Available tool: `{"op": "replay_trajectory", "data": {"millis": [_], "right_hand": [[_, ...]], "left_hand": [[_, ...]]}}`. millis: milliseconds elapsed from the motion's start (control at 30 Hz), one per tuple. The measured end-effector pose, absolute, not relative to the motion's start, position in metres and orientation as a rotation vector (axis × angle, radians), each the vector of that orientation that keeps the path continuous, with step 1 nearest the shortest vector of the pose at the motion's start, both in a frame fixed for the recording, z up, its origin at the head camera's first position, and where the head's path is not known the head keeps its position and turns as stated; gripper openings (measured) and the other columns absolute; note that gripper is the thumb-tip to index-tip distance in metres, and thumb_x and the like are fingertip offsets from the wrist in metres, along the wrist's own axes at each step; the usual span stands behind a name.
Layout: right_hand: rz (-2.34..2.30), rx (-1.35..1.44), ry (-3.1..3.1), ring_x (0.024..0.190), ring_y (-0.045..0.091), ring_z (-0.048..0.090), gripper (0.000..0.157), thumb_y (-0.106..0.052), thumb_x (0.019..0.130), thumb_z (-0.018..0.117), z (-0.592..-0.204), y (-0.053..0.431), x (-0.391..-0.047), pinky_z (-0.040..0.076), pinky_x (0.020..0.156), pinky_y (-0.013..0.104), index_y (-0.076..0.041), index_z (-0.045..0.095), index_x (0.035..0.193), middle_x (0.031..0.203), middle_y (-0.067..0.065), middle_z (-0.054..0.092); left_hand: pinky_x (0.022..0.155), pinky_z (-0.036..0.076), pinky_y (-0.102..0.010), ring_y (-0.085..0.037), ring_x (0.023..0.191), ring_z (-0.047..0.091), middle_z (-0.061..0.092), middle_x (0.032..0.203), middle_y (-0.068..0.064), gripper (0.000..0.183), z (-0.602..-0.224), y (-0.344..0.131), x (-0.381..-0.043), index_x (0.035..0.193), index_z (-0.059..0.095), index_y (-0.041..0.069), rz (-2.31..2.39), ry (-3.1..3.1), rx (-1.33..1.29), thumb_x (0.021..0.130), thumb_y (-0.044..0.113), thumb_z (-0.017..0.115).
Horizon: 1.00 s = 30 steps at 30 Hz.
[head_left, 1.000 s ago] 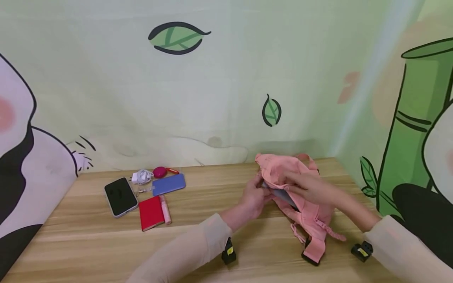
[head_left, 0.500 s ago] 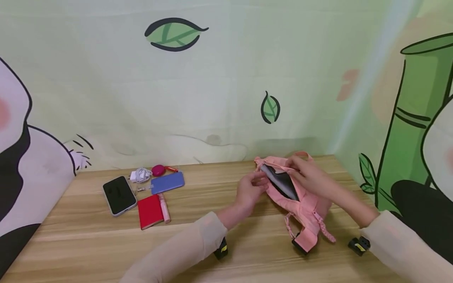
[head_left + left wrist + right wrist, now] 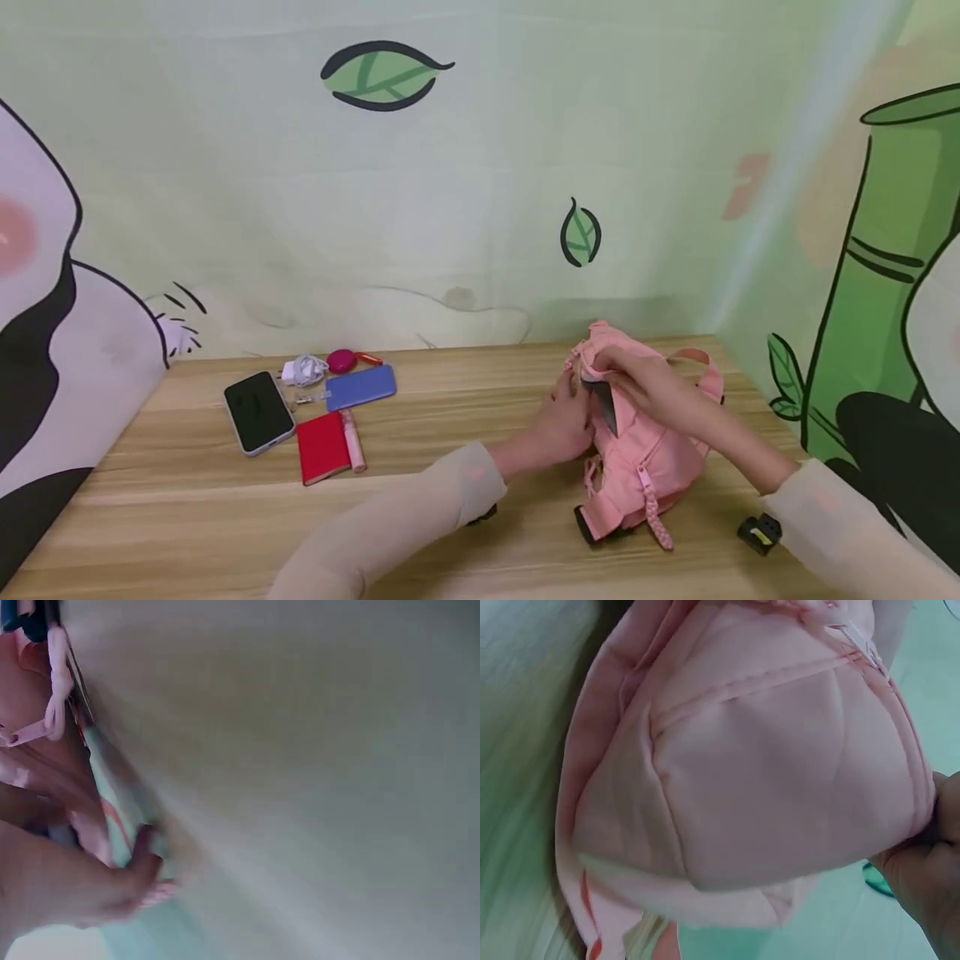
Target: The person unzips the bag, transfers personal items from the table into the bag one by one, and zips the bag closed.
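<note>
A pink bag [image 3: 633,450] lies on the wooden table at the right, its zipped mouth parted and a grey lining [image 3: 602,407] showing. My left hand [image 3: 561,425] grips the near-left edge of the mouth; in the left wrist view, that hand [image 3: 82,889] is blurred beside the pink cloth. From the other side my right hand [image 3: 648,385] holds the opposite edge of the mouth, its fingertips partly hidden at the opening. Up close in the right wrist view, thumb and fingers of the right hand [image 3: 930,855] pinch the bag's rim. A braided zip pull [image 3: 655,508] hangs at the front.
Left on the table lie a phone [image 3: 259,413], a white charger with cable [image 3: 304,371], a round magenta case [image 3: 341,361], a small red-orange stick [image 3: 368,358], a blue card holder [image 3: 361,387], a red notebook [image 3: 323,447] and a pink tube [image 3: 352,442]. A printed cloth [image 3: 465,208] hangs behind.
The bag has turned and its strap end has swung to the left. Its mouth gaped wider half a second ago and is narrower now. My left hand has moved right, against the bag.
</note>
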State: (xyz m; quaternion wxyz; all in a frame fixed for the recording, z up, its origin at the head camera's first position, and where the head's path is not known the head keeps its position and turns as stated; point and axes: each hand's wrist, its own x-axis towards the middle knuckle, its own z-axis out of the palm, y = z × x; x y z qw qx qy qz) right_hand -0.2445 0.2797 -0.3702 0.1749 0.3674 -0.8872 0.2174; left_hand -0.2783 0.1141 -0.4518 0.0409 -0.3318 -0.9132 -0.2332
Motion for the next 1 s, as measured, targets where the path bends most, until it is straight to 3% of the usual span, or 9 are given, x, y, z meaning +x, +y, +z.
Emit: {"op": "replay_trajectory", "data": {"millis": [67,200,367,533,633,800,900,1000], "right_hand": [[0.648,1.003,-2.552,0.089,0.014,0.06,0.017,0.003,0.091,0.056,-0.368,0.287,-0.243,0.052,0.073,0.032,-0.009,0.057,0.103,0.097,0.002,0.062],[0.658,0.946,-2.621,0.093,0.017,0.063,0.018,0.0,0.093,0.055,-0.362,0.299,-0.239,0.053,0.075,0.036,-0.012,0.056,0.107,0.1,0.002,0.065],[0.593,0.984,-2.656,0.094,0.018,0.063,0.018,-0.001,0.092,0.056,-0.359,0.301,-0.237,0.053,0.078,0.038,-0.01,0.057,0.108,0.101,0.003,0.067],[0.587,0.934,-2.751,0.09,0.017,0.064,0.015,-0.007,0.093,0.058,-0.361,0.298,-0.234,0.053,0.076,0.036,-0.011,0.056,0.107,0.098,0.002,0.067],[0.637,0.873,-2.844,0.09,0.019,0.064,0.012,-0.011,0.093,0.06,-0.361,0.294,-0.23,0.054,0.074,0.036,-0.011,0.054,0.103,0.094,0.002,0.065],[0.587,0.821,-2.887,0.068,0.008,0.053,0.011,-0.015,0.09,0.064,-0.364,0.281,-0.231,0.047,0.063,0.025,-0.01,0.057,0.096,0.087,-0.001,0.061],[0.515,0.757,-2.867,0.059,0.006,0.044,0.009,-0.017,0.088,0.067,-0.364,0.276,-0.234,0.039,0.056,0.022,-0.012,0.06,0.089,0.076,-0.004,0.058],[0.311,0.614,-2.843,0.057,0.01,0.046,0.016,-0.016,0.083,0.071,-0.361,0.276,-0.235,0.038,0.051,0.025,-0.014,0.056,0.079,0.067,-0.005,0.053]], "left_hand": [[0.09,0.047,-0.044,-0.038,0.114,0.05,0.044,0.132,-0.028,0.05,-0.453,0.115,-0.283,0.139,0.038,0.0,-1.258,-2.678,-0.928,0.091,0.006,0.051],[0.066,0.054,-0.035,-0.024,0.084,0.061,0.054,0.117,-0.02,0.03,-0.454,0.116,-0.296,0.117,0.048,0.002,-2.108,-2.293,-0.607,0.089,-0.006,0.055],[0.06,0.055,-0.036,-0.018,0.077,0.06,0.051,0.109,-0.017,0.043,-0.456,0.118,-0.307,0.123,0.044,0.002,-2.598,-2.048,-0.274,0.085,-0.01,0.061],[0.056,0.05,-0.028,-0.013,0.075,0.053,0.051,0.096,-0.01,0.051,-0.459,0.121,-0.308,0.13,0.048,0.002,-2.608,-2.05,-0.225,0.083,-0.016,0.057],[0.054,0.045,-0.021,-0.01,0.07,0.049,0.053,0.085,-0.006,0.04,-0.462,0.127,-0.308,0.122,0.05,-0.002,-2.463,-2.109,-0.179,0.084,-0.012,0.058],[0.053,0.042,-0.018,-0.008,0.067,0.049,0.053,0.077,-0.002,0.024,-0.462,0.135,-0.308,0.107,0.051,-0.001,-2.189,-2.221,-0.113,0.085,-0.004,0.06],[0.052,0.041,-0.018,-0.009,0.066,0.048,0.051,0.074,-0.003,0.022,-0.461,0.137,-0.309,0.101,0.05,-0.003,-2.105,-2.259,-0.125,0.082,-0.007,0.061],[0.05,0.04,-0.017,-0.009,0.063,0.046,0.048,0.073,-0.002,0.028,-0.464,0.137,-0.313,0.098,0.048,-0.004,-2.104,-2.276,-0.133,0.075,-0.012,0.061]]}}
